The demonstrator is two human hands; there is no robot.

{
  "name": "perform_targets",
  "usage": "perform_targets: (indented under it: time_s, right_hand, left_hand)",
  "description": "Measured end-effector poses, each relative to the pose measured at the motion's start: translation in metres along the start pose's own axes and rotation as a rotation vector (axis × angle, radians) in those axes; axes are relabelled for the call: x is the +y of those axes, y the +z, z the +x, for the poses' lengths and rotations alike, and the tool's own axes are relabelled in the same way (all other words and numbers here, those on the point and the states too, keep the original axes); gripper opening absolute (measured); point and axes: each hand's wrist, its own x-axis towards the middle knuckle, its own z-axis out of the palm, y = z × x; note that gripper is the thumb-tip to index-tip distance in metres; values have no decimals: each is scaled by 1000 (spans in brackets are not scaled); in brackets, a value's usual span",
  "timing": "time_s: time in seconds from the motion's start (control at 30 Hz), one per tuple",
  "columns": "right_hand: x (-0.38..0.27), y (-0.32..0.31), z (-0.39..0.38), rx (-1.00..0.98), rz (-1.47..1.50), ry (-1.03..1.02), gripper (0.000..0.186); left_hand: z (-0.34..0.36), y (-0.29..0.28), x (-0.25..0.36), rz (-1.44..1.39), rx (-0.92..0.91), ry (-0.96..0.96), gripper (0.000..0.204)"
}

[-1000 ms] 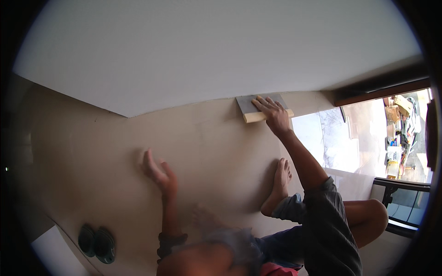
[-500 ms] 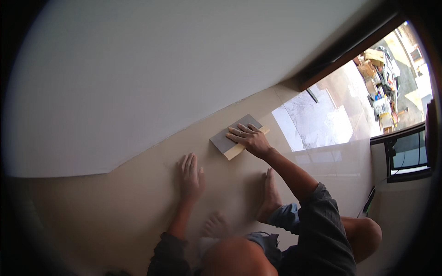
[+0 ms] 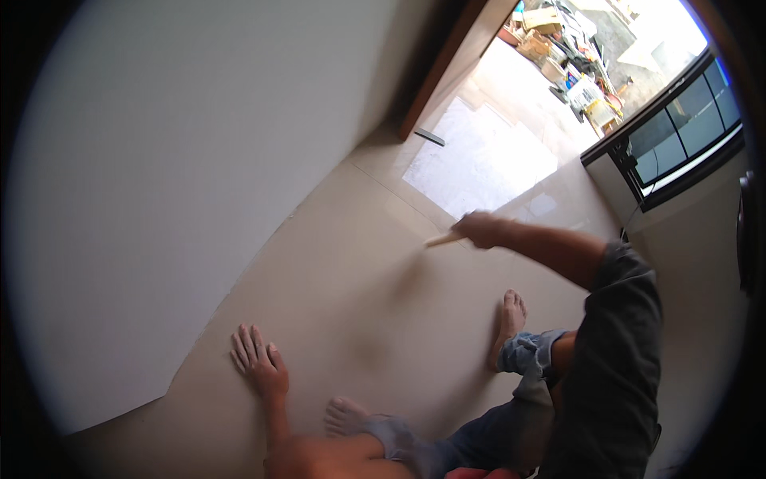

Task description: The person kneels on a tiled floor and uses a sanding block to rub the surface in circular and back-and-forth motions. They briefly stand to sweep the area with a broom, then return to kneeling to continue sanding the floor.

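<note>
My left hand (image 3: 260, 363) rests palm down on the beige tiled floor (image 3: 351, 279), fingers spread, near the foot of the white wall. It looks dusty and holds nothing. My right hand (image 3: 481, 229) is raised over the floor and closed round a flat wooden block (image 3: 442, 239). Of the block only a thin, pale tan edge shows, tilted and blurred; its grey face is turned out of sight. A soft shadow lies on the floor below it.
A white wall (image 3: 159, 199) runs along the left. My bare feet (image 3: 511, 315) are on the floor. Beyond the brown door frame (image 3: 447, 64) lie a white sheet (image 3: 479, 156), a dark bar (image 3: 429, 137) and piled boxes and buckets (image 3: 570, 64). A dark-framed window (image 3: 678, 128) is at right.
The block, lying on the floor under my right palm before, is now lifted and turned edge-on in that hand. My left hand has moved left along the floor. The view has turned.
</note>
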Motion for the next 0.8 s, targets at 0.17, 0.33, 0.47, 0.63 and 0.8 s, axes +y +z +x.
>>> perform_targets:
  time_s: [0.17, 0.33, 0.47, 0.63, 0.8]
  right_hand:
    - [144, 1, -176, 393, 243, 407, 34]
    - [75, 129, -149, 682, 600, 294, 58]
    - [-19, 187, -75, 551, 629, 222, 70]
    - [111, 218, 43, 687, 414, 379, 68]
    - [337, 190, 77, 819, 549, 572, 52]
  left_hand:
    - [19, -11, 26, 16, -99, 21, 63]
    - [35, -19, 76, -244, -278, -45, 65]
    - [35, -55, 104, -499, -455, -236, 66]
    - [23, -109, 150, -633, -521, -475, 70]
    - [17, -142, 216, -766, -585, -572, 71]
